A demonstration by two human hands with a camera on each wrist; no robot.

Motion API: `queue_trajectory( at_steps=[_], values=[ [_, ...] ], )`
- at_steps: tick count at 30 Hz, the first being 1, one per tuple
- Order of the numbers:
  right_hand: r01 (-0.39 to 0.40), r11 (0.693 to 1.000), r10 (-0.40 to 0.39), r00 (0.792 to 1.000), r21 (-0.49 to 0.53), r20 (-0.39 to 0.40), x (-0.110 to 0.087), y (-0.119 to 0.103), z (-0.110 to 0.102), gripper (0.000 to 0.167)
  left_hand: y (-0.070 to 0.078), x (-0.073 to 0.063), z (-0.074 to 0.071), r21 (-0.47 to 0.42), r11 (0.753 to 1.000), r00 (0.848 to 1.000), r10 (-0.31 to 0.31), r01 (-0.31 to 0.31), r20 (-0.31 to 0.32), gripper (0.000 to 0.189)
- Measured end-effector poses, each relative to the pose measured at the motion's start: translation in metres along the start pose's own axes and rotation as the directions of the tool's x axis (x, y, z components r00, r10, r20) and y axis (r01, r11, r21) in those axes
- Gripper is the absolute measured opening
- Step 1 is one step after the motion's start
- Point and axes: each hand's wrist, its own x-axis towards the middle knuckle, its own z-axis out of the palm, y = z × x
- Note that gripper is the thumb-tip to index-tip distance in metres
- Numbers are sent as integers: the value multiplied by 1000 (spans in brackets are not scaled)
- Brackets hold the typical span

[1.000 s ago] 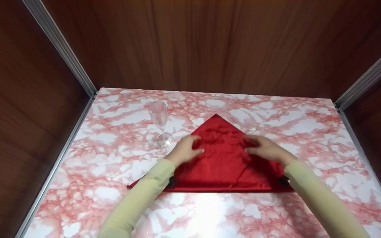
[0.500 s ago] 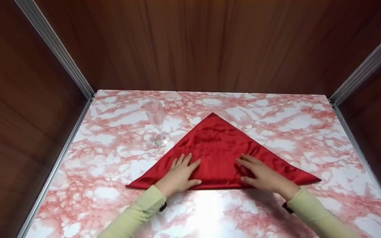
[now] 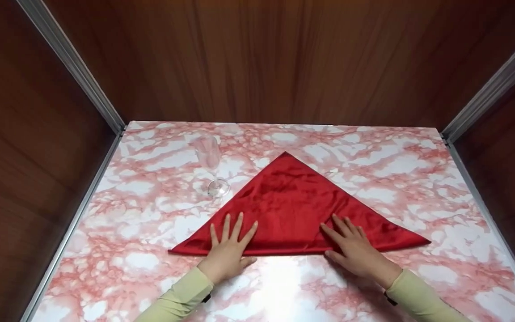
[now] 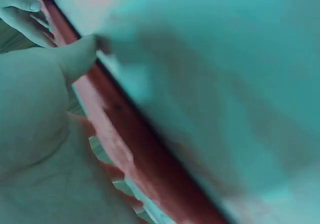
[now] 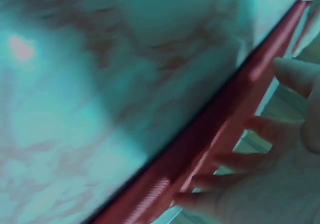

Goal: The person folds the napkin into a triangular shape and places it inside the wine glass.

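Observation:
A red satiny cloth napkin (image 3: 291,201), folded into a triangle, lies on the marbled table with its point away from me and its long folded edge nearest. My left hand (image 3: 228,250) has its fingers spread over the left part of that edge, thumb just off the cloth. On the right part, my right hand (image 3: 356,252) lies with fingers extended over the cloth. Both wrist views show the fold (image 4: 145,159) running beneath the fingers; neither hand grips it. Beyond the left hand stands a clear stemmed glass (image 3: 210,158), apart from the napkin.
The pink and white marbled tabletop (image 3: 141,214) extends around the napkin. A brown wood-grain panel (image 3: 248,62) rises at the back edge, with further panels (image 3: 29,134) at the sides and metal strips (image 3: 78,67) at the corners.
Both hands have drawn back toward me, from above the napkin's middle to its near edge, and their fingers have straightened. The napkin's side corners have come into sight.

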Motion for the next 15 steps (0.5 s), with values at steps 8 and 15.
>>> queue_trajectory(
  at_steps=[8, 15],
  values=[
    [-106, 994, 106, 994, -2, 27, -1, 2, 5, 65, -13, -2, 8, -7, 999, 999, -34, 34, 17, 77],
    [-120, 992, 121, 991, -29, 51, 4, 3, 3, 66, -21, 2, 6, 3, 1000, 1000, -9, 9, 11, 77]
  ],
)
